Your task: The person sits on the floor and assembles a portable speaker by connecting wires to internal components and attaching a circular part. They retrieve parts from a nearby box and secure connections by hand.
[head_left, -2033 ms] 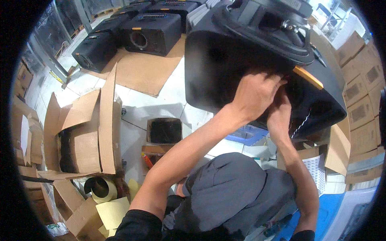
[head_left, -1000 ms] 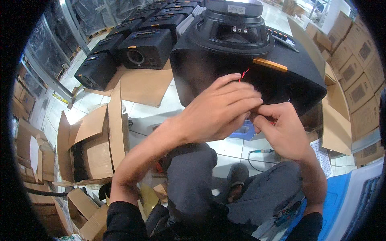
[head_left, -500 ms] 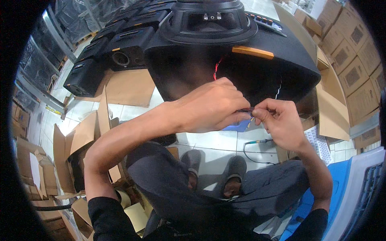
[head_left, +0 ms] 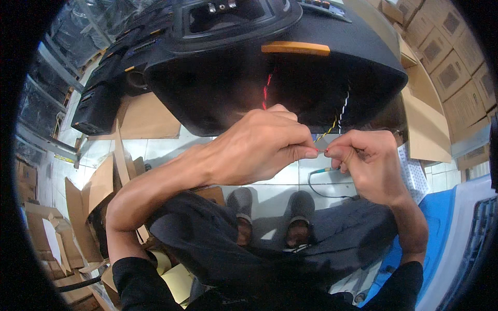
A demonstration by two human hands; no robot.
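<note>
My left hand (head_left: 267,142) is closed in a pinch, thumb against fingers, on a thin wire end. A red-and-black twisted wire (head_left: 266,92) hangs from the black speaker cabinet (head_left: 207,98) and runs down behind this hand. Just beside it, my right hand (head_left: 365,158) pinches a small bit of red wire (head_left: 326,150), fingertips nearly touching the left ones. The fingers cover most of the wire ends. A yellow-and-black twisted wire (head_left: 327,131) and a white-and-black twisted wire (head_left: 343,109) hang behind my hands.
A round speaker driver (head_left: 233,28) lies on the cabinet near an orange strip (head_left: 295,48). Below my hands, a teal-handled tool (head_left: 322,170) with a cable is near the floor. Opened cardboard boxes (head_left: 96,186) stand left, stacked cartons (head_left: 441,67) right, and a blue plastic piece (head_left: 428,243) lower right.
The view has shifted, so the cabinet appears farther left and higher. My fingertips have lowered slightly and red wire now shows between them. The blue object behind my hands is no longer visible.
</note>
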